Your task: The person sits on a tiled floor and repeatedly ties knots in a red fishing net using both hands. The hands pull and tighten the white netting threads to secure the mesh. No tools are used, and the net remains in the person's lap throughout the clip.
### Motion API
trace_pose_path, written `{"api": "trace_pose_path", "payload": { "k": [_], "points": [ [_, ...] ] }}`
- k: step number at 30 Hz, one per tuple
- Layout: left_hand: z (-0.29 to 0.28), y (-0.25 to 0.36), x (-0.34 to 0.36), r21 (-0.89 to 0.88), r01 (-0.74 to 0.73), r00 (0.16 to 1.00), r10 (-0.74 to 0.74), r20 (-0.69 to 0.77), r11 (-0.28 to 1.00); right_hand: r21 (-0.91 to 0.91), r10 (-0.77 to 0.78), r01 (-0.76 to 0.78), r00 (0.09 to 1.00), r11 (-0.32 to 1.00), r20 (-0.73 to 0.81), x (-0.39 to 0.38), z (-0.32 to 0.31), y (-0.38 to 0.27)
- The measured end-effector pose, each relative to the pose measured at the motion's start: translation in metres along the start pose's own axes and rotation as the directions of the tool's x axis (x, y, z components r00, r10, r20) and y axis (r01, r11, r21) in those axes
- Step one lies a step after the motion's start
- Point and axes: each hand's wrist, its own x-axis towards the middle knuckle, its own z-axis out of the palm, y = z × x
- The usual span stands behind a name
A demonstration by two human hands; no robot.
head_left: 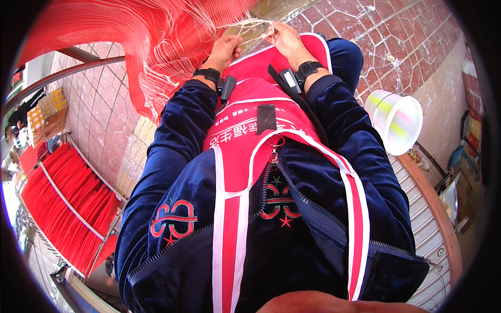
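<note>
A large red fabric point(156, 39) with rows of loose white threads spreads over the upper left, its fringed edge hanging down beside my left arm. My left hand point(224, 50) is closed, fingertips pinched on white thread at that edge. Level with it on the right, my right hand point(283, 39) pinches a bunch of the white threads point(250, 23), which stretches between both hands. The exact grip of the fingers is too small to make out. Both hands are above the lap of my red apron point(245, 122).
To the right stands a translucent white plastic bucket point(406, 124) with yellow and pink marks. A metal bar point(78, 68) runs under the fabric. At lower left, a rack holds many red pieces point(68, 203). Paved floor point(391, 41) lies ahead; a cardboard box point(49, 115) stands left.
</note>
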Motion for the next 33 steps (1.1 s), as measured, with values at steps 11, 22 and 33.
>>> {"api": "trace_pose_path", "payload": {
  "k": [11,22,33],
  "points": [
    [-0.02,0.011,0.001,0.981,-0.19,0.855,0.497,0.149,0.034,-0.035,0.139,-0.138,0.99,0.99,0.03,0.004,-0.005,0.0],
    [0.026,0.026,-0.021,0.586,-0.409,0.906,0.233,0.354,0.7,0.004,0.192,-0.192,0.981,0.981,0.033,0.007,-0.001,0.004],
    [0.031,0.019,-0.02,0.412,-0.208,0.927,0.045,0.372,0.887,-0.102,0.129,-0.126,0.991,0.987,0.027,0.0,0.007,0.004]
  ]
}}
